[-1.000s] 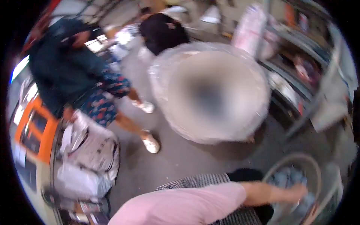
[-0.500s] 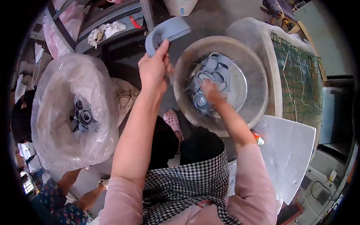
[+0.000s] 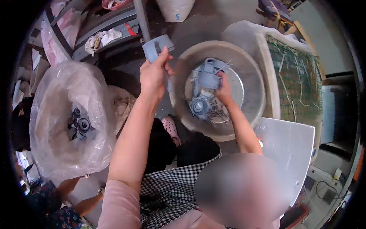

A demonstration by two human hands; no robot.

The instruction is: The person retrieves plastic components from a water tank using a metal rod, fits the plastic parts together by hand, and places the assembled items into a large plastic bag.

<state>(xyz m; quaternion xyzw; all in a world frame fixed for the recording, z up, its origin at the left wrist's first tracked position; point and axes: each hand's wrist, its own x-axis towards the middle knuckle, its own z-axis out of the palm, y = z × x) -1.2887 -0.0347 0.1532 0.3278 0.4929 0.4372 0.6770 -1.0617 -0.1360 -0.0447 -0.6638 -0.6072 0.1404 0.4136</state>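
Observation:
My left hand (image 3: 153, 76) is closed on a curved grey-blue plastic part (image 3: 152, 49), held up left of the large round basin (image 3: 253, 72). Inside the basin, my right hand (image 3: 224, 88) grips another grey-blue part (image 3: 209, 78) by its right side. Below that part lie a round grey piece (image 3: 199, 107) and several thin sticks or scraps (image 3: 219, 111). To the left stands a big clear plastic bag (image 3: 95, 149), with dark and grey round parts (image 3: 82, 125) at its bottom.
A metal shelf (image 3: 110, 42) holds cloths at the upper left. Behind the basin is a white ABS sack (image 3: 173, 9). On the right are a container with green netting (image 3: 291, 76) and a white board (image 3: 286, 152). Another person's arms (image 3: 85, 204) show at the lower left.
My right hand has taken hold of a grey-blue part in the basin and lifted it a little. My left hand's part has turned and moved slightly lower. The view has shifted slightly.

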